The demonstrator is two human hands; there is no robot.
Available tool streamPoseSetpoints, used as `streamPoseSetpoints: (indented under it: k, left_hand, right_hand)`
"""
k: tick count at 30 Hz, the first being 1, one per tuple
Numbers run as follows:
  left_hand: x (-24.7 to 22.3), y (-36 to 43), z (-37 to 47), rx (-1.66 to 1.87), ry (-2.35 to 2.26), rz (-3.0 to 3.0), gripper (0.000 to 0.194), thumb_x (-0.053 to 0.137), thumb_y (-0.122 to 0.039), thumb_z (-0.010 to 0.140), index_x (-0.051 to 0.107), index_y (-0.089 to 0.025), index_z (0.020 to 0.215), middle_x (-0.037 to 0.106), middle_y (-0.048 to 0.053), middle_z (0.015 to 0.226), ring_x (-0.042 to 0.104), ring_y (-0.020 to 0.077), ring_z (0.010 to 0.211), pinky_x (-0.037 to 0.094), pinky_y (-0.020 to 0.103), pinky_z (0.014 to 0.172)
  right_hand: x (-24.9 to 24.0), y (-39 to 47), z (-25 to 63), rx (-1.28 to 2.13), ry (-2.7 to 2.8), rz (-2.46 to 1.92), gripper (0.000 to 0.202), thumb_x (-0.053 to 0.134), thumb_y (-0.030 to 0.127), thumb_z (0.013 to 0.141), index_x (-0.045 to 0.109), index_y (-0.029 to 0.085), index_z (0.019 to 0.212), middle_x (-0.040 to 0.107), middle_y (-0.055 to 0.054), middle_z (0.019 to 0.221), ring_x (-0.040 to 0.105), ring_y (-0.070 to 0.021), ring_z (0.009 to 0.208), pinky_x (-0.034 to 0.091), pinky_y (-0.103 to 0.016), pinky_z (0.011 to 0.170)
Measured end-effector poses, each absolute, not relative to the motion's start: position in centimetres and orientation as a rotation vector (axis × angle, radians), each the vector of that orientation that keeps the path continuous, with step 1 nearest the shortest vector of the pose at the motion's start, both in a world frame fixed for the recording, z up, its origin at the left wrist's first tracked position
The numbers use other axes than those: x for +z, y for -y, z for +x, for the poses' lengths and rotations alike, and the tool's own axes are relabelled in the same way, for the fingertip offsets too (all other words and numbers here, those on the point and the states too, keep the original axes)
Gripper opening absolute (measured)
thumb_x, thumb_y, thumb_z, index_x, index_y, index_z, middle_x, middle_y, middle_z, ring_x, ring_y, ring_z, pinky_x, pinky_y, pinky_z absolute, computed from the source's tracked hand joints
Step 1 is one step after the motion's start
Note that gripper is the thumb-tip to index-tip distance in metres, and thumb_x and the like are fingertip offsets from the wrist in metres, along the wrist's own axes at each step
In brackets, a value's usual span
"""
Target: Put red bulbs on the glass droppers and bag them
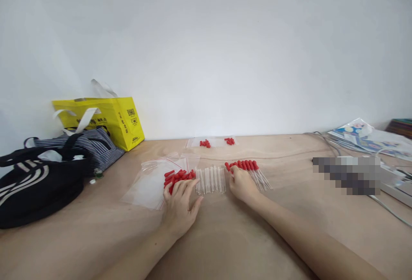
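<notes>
My left hand [180, 205] rests at the near edge of a heap of red rubber bulbs [177, 176], its fingers spread and touching or just over them. To its right lies a row of clear dropper tubes [210, 180] without bulbs. My right hand [241, 182] is closed on a red-topped dropper [228, 167] at the left end of a row. Several assembled droppers [252, 165], red bulbs pointing away from me, lie side by side beyond and right of that hand. Its fingers partly hide the held dropper and its neighbours.
Clear zip bags [144, 183] lie left of the bulbs. Another bag [217, 142] with red bulbs and tubes sits near the wall. At left stand a yellow bag [128, 121], a striped bag [106, 147] and a black bag [38, 190]. Cables [391, 213] and printed packets [367, 136] are at right.
</notes>
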State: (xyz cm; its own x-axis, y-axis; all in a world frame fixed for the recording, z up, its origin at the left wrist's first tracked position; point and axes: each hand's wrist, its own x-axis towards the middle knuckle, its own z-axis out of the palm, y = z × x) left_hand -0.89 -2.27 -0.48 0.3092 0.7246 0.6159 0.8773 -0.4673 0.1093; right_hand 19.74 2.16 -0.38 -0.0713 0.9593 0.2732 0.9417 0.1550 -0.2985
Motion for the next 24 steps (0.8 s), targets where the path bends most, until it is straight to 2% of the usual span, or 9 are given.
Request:
streamPoseSetpoints:
  k: [5, 14, 19, 24]
  left_hand:
    - [-0.3, 2.1, -1.0, -0.938, 1.517, -2.249, 0.030, 0.050, -0.026, 0.074, 0.049, -0.024, 0.104, 0.059, 0.006, 0.101, 0.048, 0.0258, 0.096, 0.020, 0.045, 0.086]
    - [0.8, 1.0, -3.0, -0.838, 1.762, -2.077, 0.025, 0.052, -0.029, 0.069, 0.051, -0.021, 0.093, 0.058, 0.008, 0.098, 0.049, 0.0275, 0.092, 0.023, 0.048, 0.083]
    - [1.1, 0.5, -3.7, -0.713, 1.887, -2.044, 0.018, 0.053, -0.027, 0.067, 0.054, -0.022, 0.084, 0.057, 0.006, 0.099, 0.047, 0.0257, 0.095, 0.022, 0.047, 0.085]
    - [1.2, 0.7, -3.6, -0.642, 1.862, -2.041, 0.011, 0.053, -0.030, 0.067, 0.056, -0.023, 0.075, 0.057, 0.004, 0.095, 0.046, 0.0243, 0.094, 0.019, 0.047, 0.087]
  right_hand:
    - [0.0, -2.5, 18.4, 0.019, 2.008, -1.977, 0.018, 0.041, 0.013, 0.077, 0.050, 0.011, 0.092, 0.063, -0.013, 0.079, 0.060, -0.0231, 0.070, 0.035, -0.027, 0.054]
    - [0.3, -2.7, 18.2, -0.006, 2.008, -2.052, 0.020, 0.040, 0.020, 0.079, 0.056, 0.014, 0.089, 0.064, -0.012, 0.083, 0.061, -0.0224, 0.076, 0.038, -0.028, 0.059]
    - [0.5, -2.7, 18.2, 0.014, 2.002, -2.056, 0.023, 0.038, 0.024, 0.080, 0.058, 0.016, 0.089, 0.064, -0.011, 0.089, 0.061, -0.0219, 0.080, 0.040, -0.029, 0.061]
    - [0.8, -2.5, 17.9, 0.058, 2.009, -2.072, 0.026, 0.042, 0.032, 0.077, 0.062, 0.016, 0.083, 0.065, -0.011, 0.085, 0.061, -0.0239, 0.082, 0.041, -0.031, 0.064]
